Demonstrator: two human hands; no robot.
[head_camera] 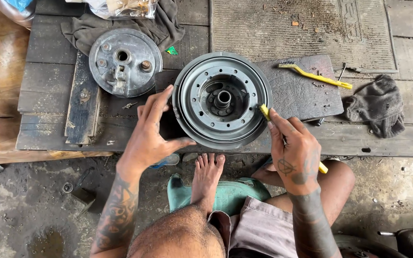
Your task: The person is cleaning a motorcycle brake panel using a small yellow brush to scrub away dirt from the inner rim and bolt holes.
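A round grey metal wheel hub (pixel 222 99) with a ring of holes and a centre boss lies on the dark wooden platform (pixel 44 95). My left hand (pixel 152 134) rests flat against the hub's left rim, fingers spread. My right hand (pixel 293 149) grips a yellow-handled brush (pixel 265 112), its head pressed to the hub's right inner edge; the handle's end sticks out below the hand.
A round grey brake plate (pixel 125 62) lies to the left on a dark rag (pixel 166 26). A second yellow brush (pixel 315 76) rests on a dark board, a grey rag (pixel 378 104) at the right. My bare foot (pixel 207 177) rests on a green stool (pixel 237 193).
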